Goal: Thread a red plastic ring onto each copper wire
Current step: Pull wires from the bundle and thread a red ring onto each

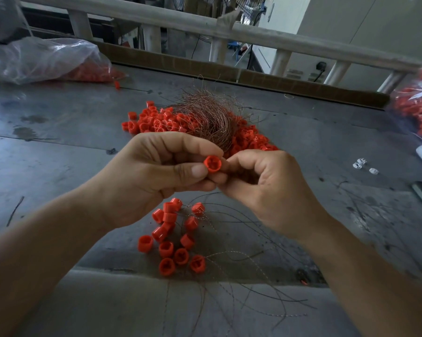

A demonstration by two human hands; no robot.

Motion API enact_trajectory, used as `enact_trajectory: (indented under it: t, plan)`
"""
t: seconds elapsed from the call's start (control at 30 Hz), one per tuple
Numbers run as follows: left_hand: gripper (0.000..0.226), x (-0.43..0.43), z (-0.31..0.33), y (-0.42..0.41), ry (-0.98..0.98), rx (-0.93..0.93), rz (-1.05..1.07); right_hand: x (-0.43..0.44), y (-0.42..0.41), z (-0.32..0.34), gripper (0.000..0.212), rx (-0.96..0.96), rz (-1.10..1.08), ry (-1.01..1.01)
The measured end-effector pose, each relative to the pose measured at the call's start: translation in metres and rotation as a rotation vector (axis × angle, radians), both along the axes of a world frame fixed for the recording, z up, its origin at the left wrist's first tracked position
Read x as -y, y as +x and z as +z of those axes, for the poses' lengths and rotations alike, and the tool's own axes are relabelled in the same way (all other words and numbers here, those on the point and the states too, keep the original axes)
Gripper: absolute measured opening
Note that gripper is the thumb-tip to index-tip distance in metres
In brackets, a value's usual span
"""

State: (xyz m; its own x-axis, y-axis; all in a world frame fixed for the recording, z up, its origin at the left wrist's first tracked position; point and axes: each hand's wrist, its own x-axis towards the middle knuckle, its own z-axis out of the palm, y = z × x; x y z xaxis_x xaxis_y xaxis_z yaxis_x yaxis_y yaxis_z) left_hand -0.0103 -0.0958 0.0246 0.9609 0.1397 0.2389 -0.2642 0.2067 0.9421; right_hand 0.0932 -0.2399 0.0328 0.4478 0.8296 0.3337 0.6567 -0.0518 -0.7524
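My left hand (156, 171) pinches a red plastic ring (212, 163) between thumb and fingers above the table. Right beside the ring is my right hand (266, 186), its fingers curled and its fingertips touching the ring; whether it holds a wire is hidden. A bundle of copper wires (210, 117) lies behind my hands on a heap of loose red rings (154, 120). Below my hands lie several red rings with wires through them (173, 237), and the wires trail toward the table's front edge.
The grey metal table (59, 142) carries a clear bag of red rings (49, 59) at the back left and another bag of rings (416, 105) at the right edge. Small white parts (362, 165) lie to the right. A railing (205, 27) runs behind the table.
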Motion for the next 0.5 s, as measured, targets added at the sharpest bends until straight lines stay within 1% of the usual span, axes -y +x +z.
enact_trajectory:
  t: [0.07, 0.13, 0.2, 0.27, 0.37, 0.5]
  plan:
    - [0.024, 0.001, 0.000, 0.000, -0.008, -0.010, 0.013, 0.002, 0.002, 0.004, 0.009, 0.019, 0.010, -0.016]
    - [0.024, 0.001, 0.001, 0.000, -0.011, -0.025, 0.029, 0.005, 0.010, 0.009, 0.010, 0.060, -0.050, -0.022]
    - [0.024, 0.001, 0.001, -0.001, -0.011, -0.037, 0.037, 0.008, 0.026, 0.009, 0.003, 0.072, -0.196, -0.007]
    - [0.025, 0.001, 0.001, -0.002, -0.012, -0.039, 0.041, 0.010, 0.044, 0.005, 0.004, 0.110, -0.346, -0.012]
    - [0.025, 0.000, 0.002, -0.002, -0.014, -0.035, 0.042, 0.011, 0.060, -0.005, 0.006, 0.175, -0.445, -0.132]
    - [0.025, -0.001, 0.002, -0.001, -0.018, -0.034, 0.043, 0.008, 0.069, -0.016, 0.015, 0.270, -0.476, -0.254]
